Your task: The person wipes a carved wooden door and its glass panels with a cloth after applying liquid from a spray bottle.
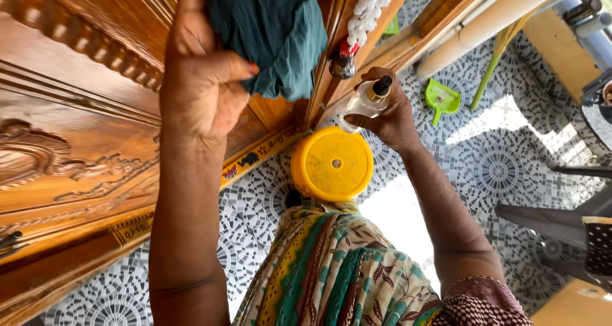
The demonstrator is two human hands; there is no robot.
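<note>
My left hand (199, 77) is raised against a carved wooden door (76, 128) and presses a dark teal cloth (271, 29) onto its panel, thumb hooked over the cloth's edge. My right hand (389, 115) is closed around a small clear spray bottle (364, 99) with a black nozzle, held near the door's edge. A dark metal door fitting (342, 66) and a white bead garland (370, 10) hang just left of the bottle.
Below my hands a round yellow stool (333, 163) stands on the patterned mosaic floor (503, 166). A green dustpan (442, 99) and a broom (497, 64) lie at the upper right. Dark chair legs (554, 224) reach in from the right.
</note>
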